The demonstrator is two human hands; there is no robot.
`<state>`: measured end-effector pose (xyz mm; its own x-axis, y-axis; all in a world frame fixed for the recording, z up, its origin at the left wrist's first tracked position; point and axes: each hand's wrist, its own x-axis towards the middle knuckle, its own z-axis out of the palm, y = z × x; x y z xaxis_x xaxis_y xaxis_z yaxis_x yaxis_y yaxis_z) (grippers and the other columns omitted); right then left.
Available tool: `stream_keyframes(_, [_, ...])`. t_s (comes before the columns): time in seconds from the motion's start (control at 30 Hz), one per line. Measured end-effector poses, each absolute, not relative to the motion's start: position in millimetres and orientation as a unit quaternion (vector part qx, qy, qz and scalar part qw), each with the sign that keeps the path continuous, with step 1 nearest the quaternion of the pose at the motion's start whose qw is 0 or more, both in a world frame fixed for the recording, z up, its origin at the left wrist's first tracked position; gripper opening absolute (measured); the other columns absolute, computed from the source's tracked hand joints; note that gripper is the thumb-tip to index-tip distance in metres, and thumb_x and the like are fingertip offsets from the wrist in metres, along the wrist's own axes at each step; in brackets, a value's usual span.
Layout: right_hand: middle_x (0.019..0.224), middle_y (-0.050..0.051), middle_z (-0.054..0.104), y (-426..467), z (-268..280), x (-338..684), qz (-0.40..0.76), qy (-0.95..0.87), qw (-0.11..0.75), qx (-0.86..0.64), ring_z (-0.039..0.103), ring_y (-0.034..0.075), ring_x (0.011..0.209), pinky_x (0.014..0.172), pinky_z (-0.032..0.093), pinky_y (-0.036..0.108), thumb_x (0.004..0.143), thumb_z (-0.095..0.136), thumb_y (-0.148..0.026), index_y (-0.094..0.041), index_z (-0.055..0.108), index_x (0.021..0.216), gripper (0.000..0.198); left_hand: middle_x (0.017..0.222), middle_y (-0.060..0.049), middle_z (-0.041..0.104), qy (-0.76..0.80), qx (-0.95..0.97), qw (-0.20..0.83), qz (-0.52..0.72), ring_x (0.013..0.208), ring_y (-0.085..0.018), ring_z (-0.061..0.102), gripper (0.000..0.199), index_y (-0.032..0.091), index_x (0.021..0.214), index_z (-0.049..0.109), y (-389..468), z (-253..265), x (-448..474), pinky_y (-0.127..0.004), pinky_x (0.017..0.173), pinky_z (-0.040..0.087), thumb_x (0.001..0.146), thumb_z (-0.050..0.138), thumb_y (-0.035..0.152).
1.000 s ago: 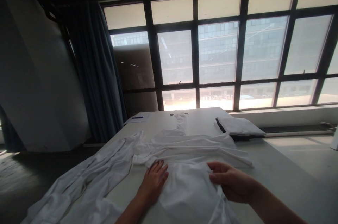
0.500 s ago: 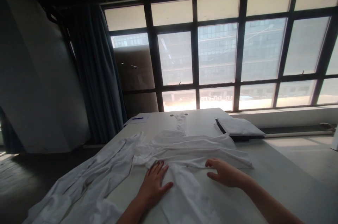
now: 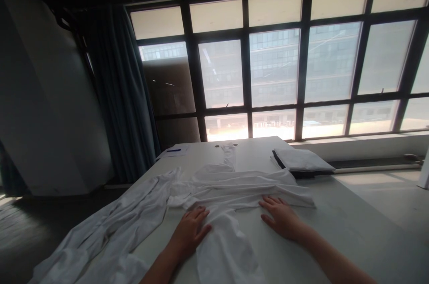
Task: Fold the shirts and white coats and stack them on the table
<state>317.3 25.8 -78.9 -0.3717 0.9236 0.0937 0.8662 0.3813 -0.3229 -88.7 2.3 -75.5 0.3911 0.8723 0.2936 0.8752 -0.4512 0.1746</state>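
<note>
Tabletop [image 3: 348, 215] carries a spread white garment [image 3: 241, 192]; folded white cloth [image 3: 303, 158] lies farther back, at right. Left hand [image 3: 190, 229] and right hand [image 3: 280, 218] are both released, fingers spread, at the garment's near edge.

In the middle of the worktop [image 3: 335, 226], a shirt [image 3: 244, 192], with the left hand [image 3: 190, 231] and right hand [image 3: 280, 219] at its near edge. To its left, more clothes [image 3: 125, 217]. Back right, a pile of cloth [image 3: 301, 160]; back left, a pen [image 3: 174, 150] on paper [image 3: 173, 154]. Behind the worktop, a window [image 3: 273, 65].
</note>
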Motion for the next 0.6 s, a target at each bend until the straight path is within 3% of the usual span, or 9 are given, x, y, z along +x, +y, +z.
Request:
stream_keyframes(0.1, [0.148, 0.011, 0.055, 17.5, -63.5, 314.0, 0.107, -0.831, 0.115, -0.534, 0.047, 0.034, 0.137, 0.111, 0.033, 0.052, 0.089, 0.053, -0.047, -0.027, 0.061, 0.137, 0.053, 0.122, -0.008, 0.071, -0.534, -0.830, -0.006, -0.158, 0.112, -0.027, 0.066, 0.051, 0.029, 0.125, 0.067, -7.1, -61.8, -75.4, -0.041, 0.099, 0.048, 0.099, 0.040, 0.063])
stream_keyframes(0.23, [0.106, 0.012, 0.076, 3.8, -41.5, 312.6, 0.142, -0.845, 0.094, -0.507, 0.068, 0.029, 0.102, 0.091, 0.049, 0.038, 0.087, 0.054, -0.046, -0.021, 0.077, 0.101, 0.037, 0.093, -0.008, 0.077, -0.584, -0.804, -0.008, -0.109, 0.088, -0.025, 0.072, 0.061, 0.025, 0.101, 0.074, -20.3, -36.5, -58.9, -0.034, 0.078, 0.050, 0.102, 0.026, 0.062])
stream_keyframes(0.33, [0.079, 0.011, 0.075, -6.9, -28.6, 314.6, 0.210, -0.827, 0.050, -0.519, 0.070, 0.024, 0.074, 0.072, 0.051, 0.033, 0.088, 0.053, -0.051, -0.017, 0.075, 0.082, 0.041, 0.086, -0.009, 0.077, -0.594, -0.803, -0.003, -0.055, 0.084, -0.027, 0.073, 0.068, 0.025, 0.092, 0.076, -34.1, -18.8, -52.1, -0.033, 0.074, 0.047, 0.099, 0.024, 0.069])
stream_keyframes(0.47, [0.072, 0.006, 0.072, -17.2, -16.8, 311.1, 0.386, -0.767, -0.037, -0.511, 0.063, 0.017, 0.051, 0.053, 0.048, 0.028, 0.089, 0.050, -0.053, -0.017, 0.071, 0.081, 0.042, 0.085, -0.009, 0.078, -0.598, -0.801, -0.032, 0.013, 0.082, -0.028, 0.072, 0.068, 0.024, 0.084, 0.078, -51.9, -3.7, -48.6, -0.031, 0.070, 0.045, 0.093, 0.034, 0.076])
stream_keyframes(0.6, [0.078, 0.004, 0.073, -19.9, -13.8, 291.6, 0.245, -0.834, 0.118, -0.481, 0.064, 0.017, 0.067, 0.067, 0.049, 0.028, 0.091, 0.050, -0.040, -0.020, 0.072, 0.090, 0.030, 0.082, -0.007, 0.077, -0.584, -0.810, -0.059, 0.000, 0.079, -0.024, 0.072, 0.058, 0.025, 0.082, 0.076, -50.5, -8.2, -42.2, -0.029, 0.070, 0.046, 0.099, 0.035, 0.062])
